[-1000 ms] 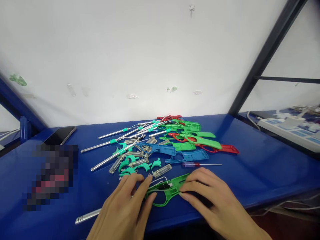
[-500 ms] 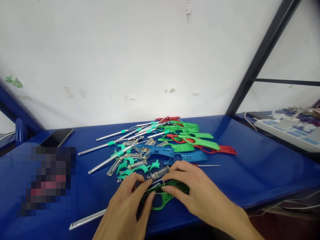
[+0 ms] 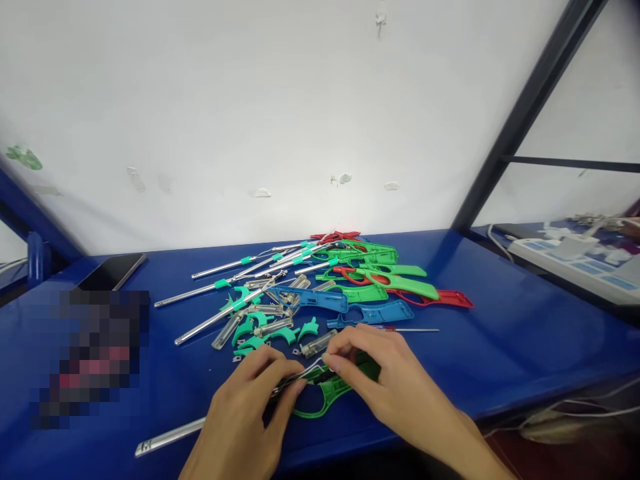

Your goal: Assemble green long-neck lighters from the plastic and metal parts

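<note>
In front of me a green lighter handle shell (image 3: 327, 398) lies open side up near the table's front edge. My left hand (image 3: 243, 407) is closed, thumb and fingers pinching the inner end of a lighter's metal tube; the silver tube (image 3: 170, 437) sticks out on the far side of that hand. A thin white wire (image 3: 315, 365) runs between my hands, above the shell. With thumb and index finger my right hand (image 3: 395, 380) pinches this wire, while its other fingers hide part of the shell. Just beyond lies a clear fuel tank (image 3: 315, 345).
Behind my hands are several metal tubes (image 3: 210, 327), teal triggers (image 3: 285, 335), clear tanks, and blue (image 3: 380, 312), green (image 3: 400, 285) and red shells. A screwdriver (image 3: 413, 329) lies to the right, a phone (image 3: 113, 272) at the left. A power strip (image 3: 575, 263) sits far right.
My left fingers have shifted slightly left and down. The white wire, bent in a loop before, now looks straighter between my hands. My right hand stays nearly in place, still pinching.
</note>
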Tool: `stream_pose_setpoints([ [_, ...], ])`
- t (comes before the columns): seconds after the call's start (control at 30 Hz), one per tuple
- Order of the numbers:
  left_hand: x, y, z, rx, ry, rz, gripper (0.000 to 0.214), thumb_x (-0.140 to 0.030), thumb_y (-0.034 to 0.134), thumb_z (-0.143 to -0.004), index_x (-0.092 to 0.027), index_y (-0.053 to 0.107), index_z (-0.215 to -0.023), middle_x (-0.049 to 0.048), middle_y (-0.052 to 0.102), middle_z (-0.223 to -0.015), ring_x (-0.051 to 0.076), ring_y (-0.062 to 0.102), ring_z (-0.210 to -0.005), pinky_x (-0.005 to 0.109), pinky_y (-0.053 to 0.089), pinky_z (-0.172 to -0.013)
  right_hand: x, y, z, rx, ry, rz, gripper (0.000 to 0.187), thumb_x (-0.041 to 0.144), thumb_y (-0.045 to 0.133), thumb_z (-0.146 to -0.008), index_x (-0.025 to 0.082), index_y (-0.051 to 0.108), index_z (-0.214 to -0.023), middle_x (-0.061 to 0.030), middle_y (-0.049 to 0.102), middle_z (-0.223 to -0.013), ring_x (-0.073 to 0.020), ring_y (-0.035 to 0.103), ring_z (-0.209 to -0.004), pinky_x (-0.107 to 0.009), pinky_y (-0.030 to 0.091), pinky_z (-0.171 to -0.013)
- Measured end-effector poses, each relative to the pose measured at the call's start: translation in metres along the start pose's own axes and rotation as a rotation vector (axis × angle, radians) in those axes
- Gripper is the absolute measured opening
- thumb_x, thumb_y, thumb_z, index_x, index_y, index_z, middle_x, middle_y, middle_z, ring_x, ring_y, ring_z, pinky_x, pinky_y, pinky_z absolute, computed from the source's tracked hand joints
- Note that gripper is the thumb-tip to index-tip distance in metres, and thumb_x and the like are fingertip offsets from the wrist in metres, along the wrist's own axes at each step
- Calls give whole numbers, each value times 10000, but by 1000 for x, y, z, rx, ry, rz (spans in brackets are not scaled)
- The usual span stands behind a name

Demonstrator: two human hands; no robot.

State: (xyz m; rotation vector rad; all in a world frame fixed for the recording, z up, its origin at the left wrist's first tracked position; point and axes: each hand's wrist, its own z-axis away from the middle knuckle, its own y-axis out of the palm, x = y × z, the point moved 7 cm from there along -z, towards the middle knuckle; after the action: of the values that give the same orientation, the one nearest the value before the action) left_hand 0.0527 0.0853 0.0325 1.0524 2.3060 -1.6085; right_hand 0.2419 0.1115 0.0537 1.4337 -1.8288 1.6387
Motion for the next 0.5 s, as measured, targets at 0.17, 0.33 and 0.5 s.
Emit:
stream_pose_setpoints([
  [0.17,1,2,-1,13,-11,6,124,-307,611,-1049,-307,720,-990,-40,718,-962,112,676,-677,216,586,-683,-3,-1,1,-40,9,-60,92,261,700,-1035,307,761,-1085,44,796,-902,-169,728,-826,-287,534,-794],
  [0.33,0,4,-2,26,-5,9,129,-287,594,-1048,-305,703,-982,-33,716,-973,129,718,-785,224,590,-728,-4,0,3,-43,5,-66,103,263,702,-1036,327,756,-1097,63,805,-929,-150,732,-842,-269,532,-818],
  [0.5,-2,3,-4,30,1,10,141,-287,584,-1051,-313,707,-988,-35,718,-992,129,734,-838,220,595,-760,-4,0,4,-36,-17,-55,105,241,680,-1045,312,752,-1073,58,802,-935,-152,722,-853,-273,525,-817],
])
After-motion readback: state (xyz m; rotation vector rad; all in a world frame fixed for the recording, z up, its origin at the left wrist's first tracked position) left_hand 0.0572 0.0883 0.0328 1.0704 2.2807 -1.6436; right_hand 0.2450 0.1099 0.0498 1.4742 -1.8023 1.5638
